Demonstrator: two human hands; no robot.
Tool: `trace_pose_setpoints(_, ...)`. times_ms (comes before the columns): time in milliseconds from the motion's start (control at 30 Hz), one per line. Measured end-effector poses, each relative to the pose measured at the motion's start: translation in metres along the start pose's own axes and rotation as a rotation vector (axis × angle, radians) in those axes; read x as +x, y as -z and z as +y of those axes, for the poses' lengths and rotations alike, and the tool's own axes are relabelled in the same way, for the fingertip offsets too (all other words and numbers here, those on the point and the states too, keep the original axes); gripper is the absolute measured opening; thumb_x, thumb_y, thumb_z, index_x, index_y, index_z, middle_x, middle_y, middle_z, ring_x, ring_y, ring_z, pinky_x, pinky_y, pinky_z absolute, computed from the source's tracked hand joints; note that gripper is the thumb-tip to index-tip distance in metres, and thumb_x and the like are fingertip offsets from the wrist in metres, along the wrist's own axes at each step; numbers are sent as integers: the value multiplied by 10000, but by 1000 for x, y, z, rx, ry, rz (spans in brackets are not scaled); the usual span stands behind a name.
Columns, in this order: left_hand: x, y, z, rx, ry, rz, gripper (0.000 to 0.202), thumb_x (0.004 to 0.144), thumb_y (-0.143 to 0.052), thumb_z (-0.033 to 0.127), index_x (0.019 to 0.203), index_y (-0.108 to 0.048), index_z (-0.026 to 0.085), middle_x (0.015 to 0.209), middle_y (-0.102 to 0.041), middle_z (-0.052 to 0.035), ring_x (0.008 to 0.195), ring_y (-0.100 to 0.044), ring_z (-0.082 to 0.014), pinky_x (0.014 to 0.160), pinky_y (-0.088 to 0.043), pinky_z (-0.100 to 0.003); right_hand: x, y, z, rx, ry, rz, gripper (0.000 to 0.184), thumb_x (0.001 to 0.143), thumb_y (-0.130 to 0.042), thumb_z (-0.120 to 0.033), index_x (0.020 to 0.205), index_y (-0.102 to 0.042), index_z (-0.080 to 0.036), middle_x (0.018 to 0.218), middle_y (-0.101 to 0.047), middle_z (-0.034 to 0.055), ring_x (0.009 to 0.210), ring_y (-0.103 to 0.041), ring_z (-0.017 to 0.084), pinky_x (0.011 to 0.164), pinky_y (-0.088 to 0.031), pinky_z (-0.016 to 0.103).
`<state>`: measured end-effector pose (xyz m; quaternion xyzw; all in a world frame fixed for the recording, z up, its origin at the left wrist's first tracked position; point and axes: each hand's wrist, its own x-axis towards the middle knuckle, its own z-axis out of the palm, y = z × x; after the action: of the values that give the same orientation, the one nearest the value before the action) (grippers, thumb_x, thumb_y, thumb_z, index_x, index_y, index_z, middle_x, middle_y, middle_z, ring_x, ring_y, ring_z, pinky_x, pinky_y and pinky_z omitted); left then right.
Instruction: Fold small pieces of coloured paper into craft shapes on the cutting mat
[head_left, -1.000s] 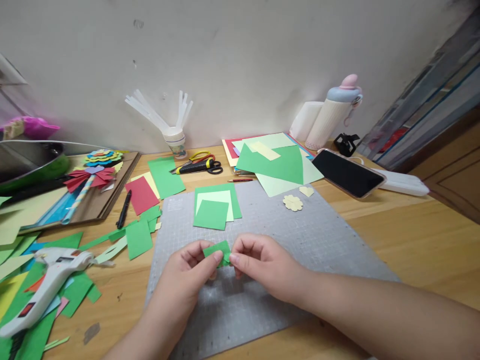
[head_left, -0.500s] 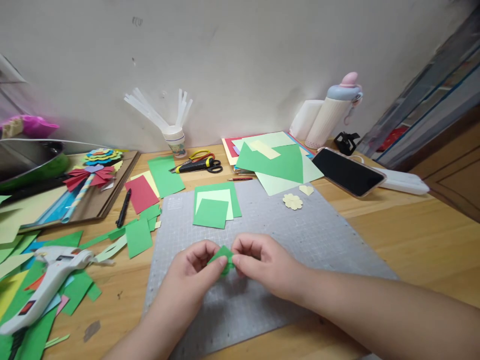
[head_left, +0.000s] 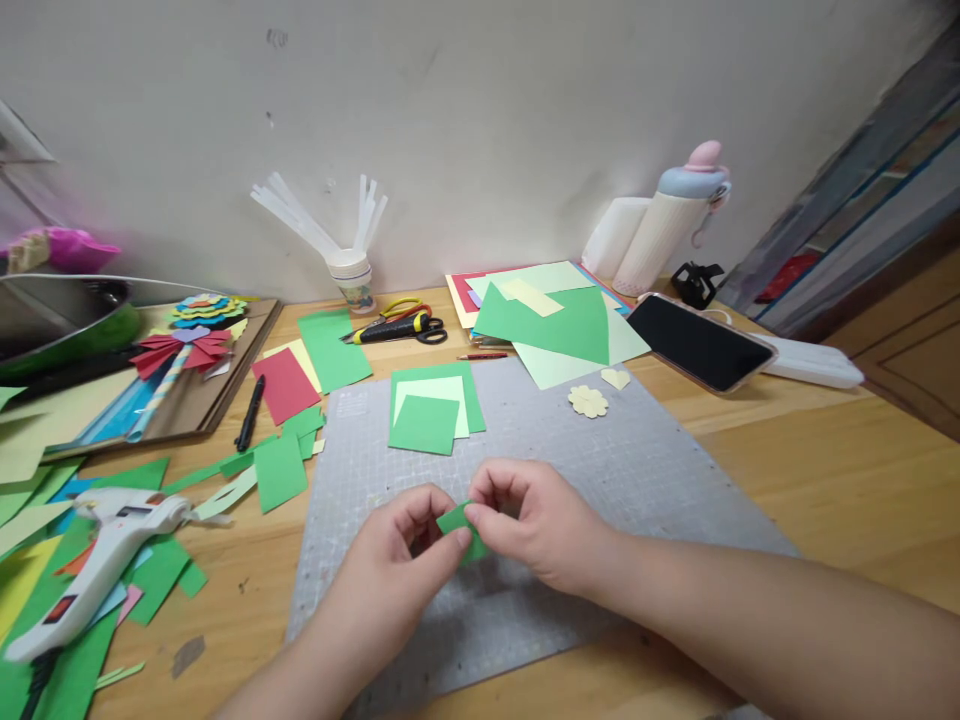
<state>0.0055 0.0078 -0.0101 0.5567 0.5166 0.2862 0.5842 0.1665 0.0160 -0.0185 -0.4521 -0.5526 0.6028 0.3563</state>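
Note:
A small folded piece of green paper [head_left: 454,518] is held between my two hands above the grey cutting mat [head_left: 630,520]. My left hand [head_left: 412,550] pinches its lower left side with thumb and fingers. On its right side, the thumb and forefinger of my right hand [head_left: 529,525] grip it; part of the paper is hidden behind the fingers. Just beyond my hands lie green paper squares [head_left: 424,425] with a pale green square [head_left: 461,405] between them. A cream scalloped flower [head_left: 587,401] and a cream heart [head_left: 616,378] rest near the mat's back right.
A white glue gun [head_left: 97,560] lies among green scraps at left. Behind the mat are a utility knife [head_left: 386,328], scissors [head_left: 431,331], a cup [head_left: 351,280] of white sticks and stacked paper [head_left: 551,325]. A phone [head_left: 701,342] and a bottle [head_left: 667,230] stand at right.
The green paper has turned in my fingers and shifted slightly right. My left hand has moved right, closer to my right hand. Both hands still grip the paper.

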Motion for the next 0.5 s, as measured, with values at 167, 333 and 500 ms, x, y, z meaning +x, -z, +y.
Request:
trace_pose_setpoints(167,0,0,0,77,-60,48,149,780,-553,305,699,-546,180,632,-474,27,621,-419,-138,580,-342,-247,-2,1,-3,-88,11,-12,99,714,-550,-189,633,-493,-181,586,-465,-41,570,-413,101,539,-333,230)
trace_pose_setpoints(333,-2,0,4,202,-128,70,126,779,-514,248,667,-536,194,626,-483,23,622,-432,-145,580,-344,-250,-3,0,-1,-141,28,-46,95,705,-545,-165,629,-491,-184,591,-469,-40,576,-420,101,544,-342,225)
trace_pose_setpoints(500,-5,2,6,320,-128,49,122,740,-484,196,618,-491,203,594,-461,26,596,-419,-147,555,-319,-252,-4,-2,1,-192,66,-68,110,703,-530,-144,607,-491,-184,578,-471,-38,569,-423,102,530,-338,221)
